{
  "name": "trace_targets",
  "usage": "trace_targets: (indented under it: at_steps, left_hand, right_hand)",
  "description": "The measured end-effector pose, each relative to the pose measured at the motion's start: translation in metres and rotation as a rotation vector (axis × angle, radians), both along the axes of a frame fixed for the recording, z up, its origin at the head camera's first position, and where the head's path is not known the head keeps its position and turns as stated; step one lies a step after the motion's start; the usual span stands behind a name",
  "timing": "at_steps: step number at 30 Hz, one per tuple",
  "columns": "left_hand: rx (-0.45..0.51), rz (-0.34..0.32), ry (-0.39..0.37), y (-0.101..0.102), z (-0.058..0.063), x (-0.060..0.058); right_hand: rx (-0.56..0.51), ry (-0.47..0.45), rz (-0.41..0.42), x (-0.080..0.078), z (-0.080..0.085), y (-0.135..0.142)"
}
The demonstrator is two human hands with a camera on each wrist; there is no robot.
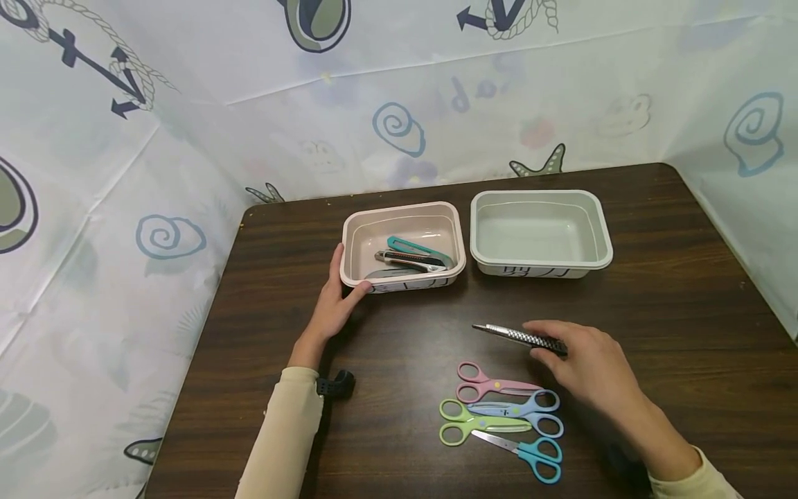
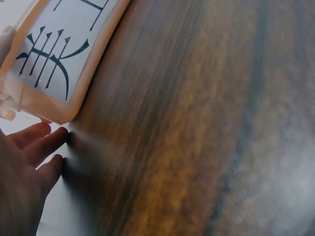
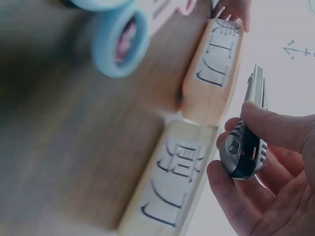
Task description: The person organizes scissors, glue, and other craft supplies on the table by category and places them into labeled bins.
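My right hand (image 1: 595, 364) pinches a silver and black utility knife (image 1: 520, 337) between thumb and fingers, its tip pointing left above the table. The right wrist view shows the knife's (image 3: 244, 147) rounded end and slider up close. My left hand (image 1: 330, 308) grips the near left corner of a pink plastic bin (image 1: 355, 232), thumb on the front rim and fingers along the side. Inside that bin lie several utility knives, one with a teal handle (image 1: 414, 248) and one black and orange (image 1: 408, 259). Below the right hand are pink scissors (image 1: 499, 385) and blue scissors (image 1: 505, 409).
A pale grey-green bin (image 1: 541, 267) stands right of the pink one. Both bins carry front labels with dark characters. Green scissors (image 1: 492, 423) and teal-handled scissors (image 1: 539, 457) lie at the near side of the dark wood table (image 1: 386, 430). Patterned cloth (image 1: 436, 104) hangs behind.
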State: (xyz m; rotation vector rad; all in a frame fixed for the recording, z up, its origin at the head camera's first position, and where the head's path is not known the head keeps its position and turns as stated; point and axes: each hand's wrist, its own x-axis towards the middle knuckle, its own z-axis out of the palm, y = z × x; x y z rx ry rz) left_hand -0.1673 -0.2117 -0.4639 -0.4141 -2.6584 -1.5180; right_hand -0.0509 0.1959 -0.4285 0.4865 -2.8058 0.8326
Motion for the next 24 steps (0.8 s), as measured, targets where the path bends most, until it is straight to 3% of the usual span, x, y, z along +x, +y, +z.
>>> trace_targets:
  at_steps: [5,16,24]
  left_hand:
    - [0.004,-0.007,-0.007,-0.001,0.000,0.000]
    - [-0.012,0.006,-0.013,-0.002,-0.001,0.000]
    - [-0.010,0.036,0.008,-0.013,-0.033,-0.013]
  right_hand:
    - [-0.007,0.057,0.026,-0.012,0.012,-0.007]
    - [0.032,0.072,0.045,-0.049,0.024,-0.028]
    - [0.047,0.045,0.083,-0.080,0.033,-0.052]
